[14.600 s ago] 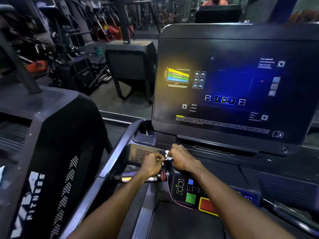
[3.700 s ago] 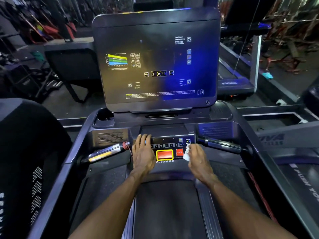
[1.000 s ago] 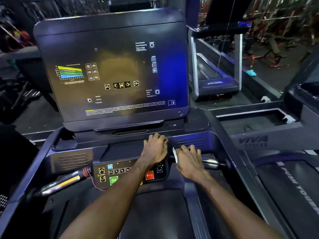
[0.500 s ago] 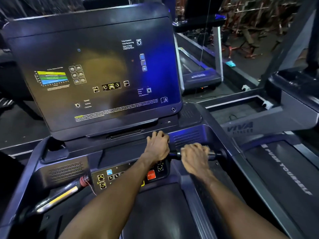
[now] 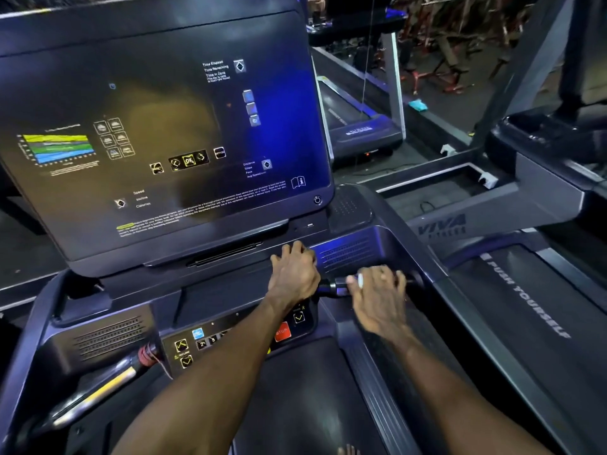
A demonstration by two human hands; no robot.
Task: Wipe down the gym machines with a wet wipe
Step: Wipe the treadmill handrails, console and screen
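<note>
The treadmill [image 5: 387, 231] fills most of the view, and every place here is told from it. Its big screen [image 5: 164, 126] stands at the top of it. The button panel [image 5: 243, 336] sits low in its middle. The right handlebar [image 5: 331, 287] sticks out on its right side, and the left handlebar [image 5: 98, 389] on its left.

The job looks partly done. Right now the right handlebar gets its wipe. The pictures cannot show which parts are already clean. Other machines stand behind the treadmill, so a lot is likely left.

The left hand [image 5: 294, 274] rests just above the button panel, with its fingers bent over the edge under the screen, holding nothing that shows. The right hand [image 5: 377, 297] curls around the right handlebar. The wet wipe [image 5: 360, 280] is a small white bit that peeks out between its fingers [image 5: 391, 274], pressed against the bar.
</note>
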